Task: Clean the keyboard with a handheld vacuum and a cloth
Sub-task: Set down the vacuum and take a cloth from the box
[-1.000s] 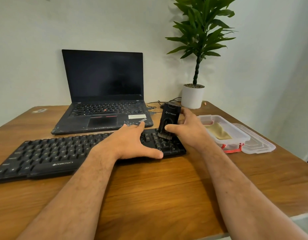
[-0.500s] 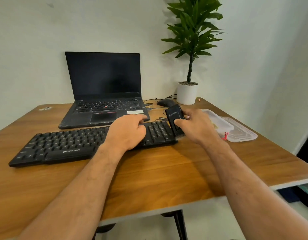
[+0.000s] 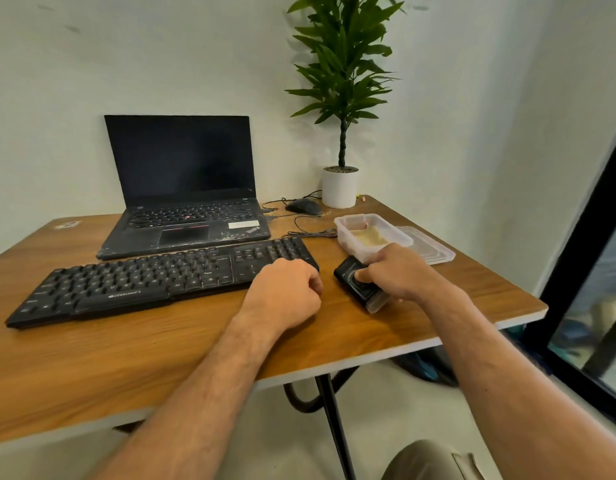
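A long black keyboard lies across the wooden table in front of the laptop. My left hand rests at the keyboard's right front corner with its fingers curled and nothing in them. The small black handheld vacuum lies on its side on the table just right of the keyboard, brush end toward me. My right hand grips it from above. A beige cloth lies inside a clear plastic box behind that hand.
An open black laptop stands behind the keyboard. A black mouse with its cable and a potted plant sit at the back right. The box's lid lies to the right, near the table's edge.
My right hand took the vacuum off the keyboard's right end and laid it on the table beside it. My left hand's fingers curled in. The view pulled back.
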